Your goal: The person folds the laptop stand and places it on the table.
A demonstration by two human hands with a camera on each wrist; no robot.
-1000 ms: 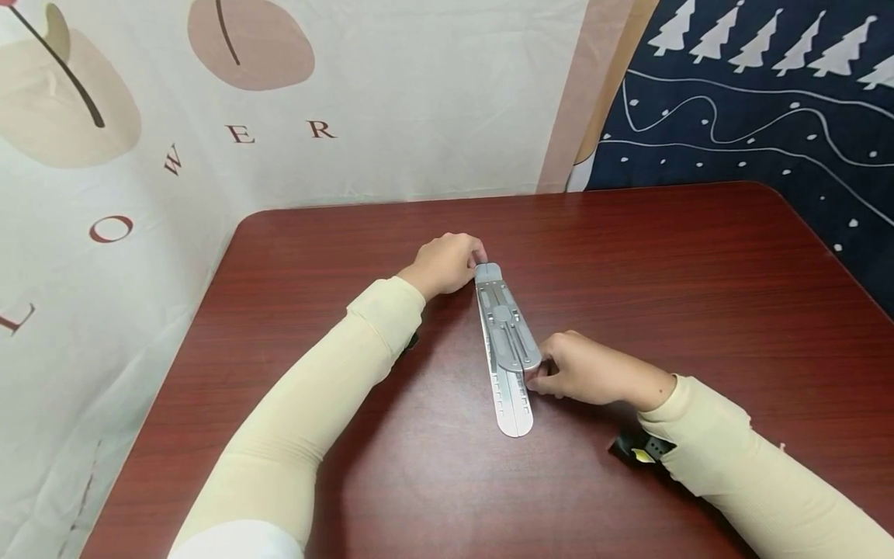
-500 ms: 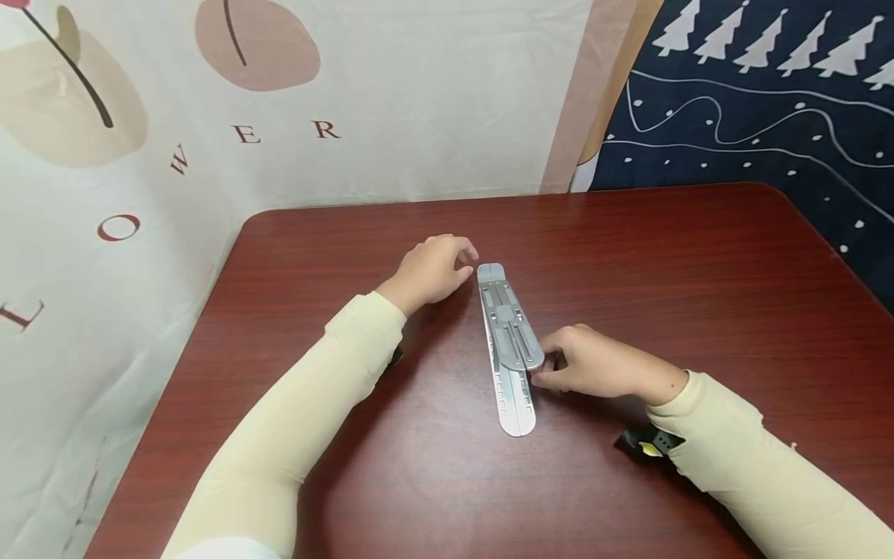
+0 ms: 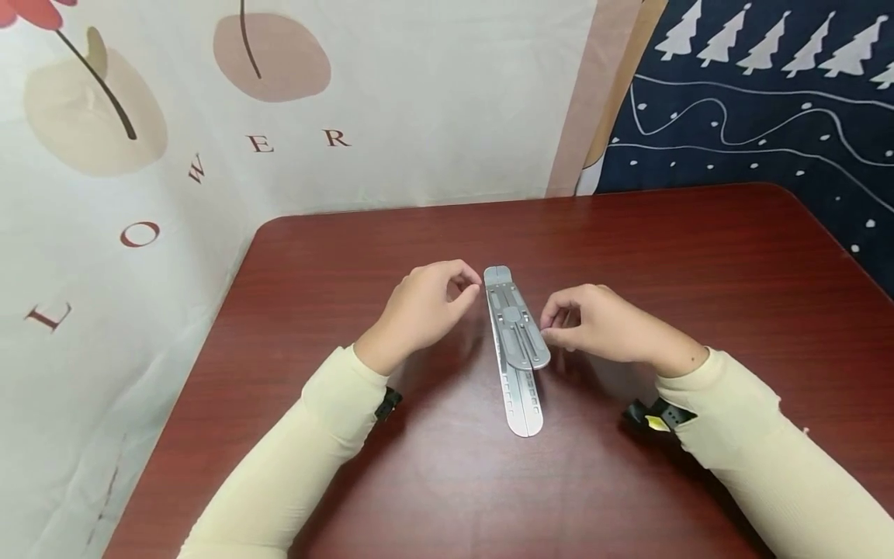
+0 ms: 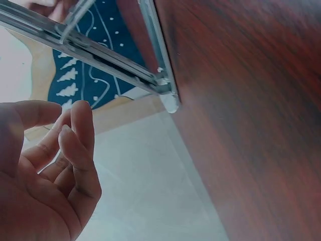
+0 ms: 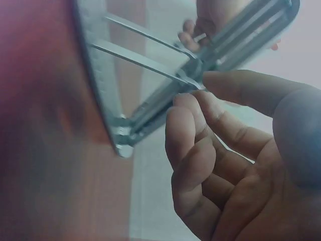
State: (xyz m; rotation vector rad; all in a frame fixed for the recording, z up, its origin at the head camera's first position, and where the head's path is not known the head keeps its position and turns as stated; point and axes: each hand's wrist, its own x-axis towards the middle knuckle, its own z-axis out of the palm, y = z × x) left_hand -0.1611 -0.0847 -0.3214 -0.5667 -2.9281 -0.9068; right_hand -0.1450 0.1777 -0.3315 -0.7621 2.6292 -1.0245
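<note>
A silver folding metal stand (image 3: 517, 341), shaped like a laptop stand, rests on the table. Its upper plate (image 4: 100, 55) slants up from a hinge at the far end, above the long base plate (image 5: 98, 75). Two thin struts (image 5: 140, 61) run between the plates. My left hand (image 3: 433, 303) is just left of the far end, fingers loosely bent and holding nothing. On the other side, the fingertips of my right hand (image 3: 594, 322) are right at the upper plate's edge. Thumb and forefinger overlap a strut's end in the right wrist view; I cannot tell whether they pinch it.
The dark red wooden table (image 3: 670, 256) has rounded far corners. Behind it hang a pale printed cloth (image 3: 433, 93) and a navy cloth (image 3: 740, 116) with white trees. Both wrists carry black straps, such as the right strap (image 3: 660, 415).
My left hand has let go of the stand's far end and drawn back toward me, to the left. The right hand has moved farther along the right edge, away from me. The stand stays put.
</note>
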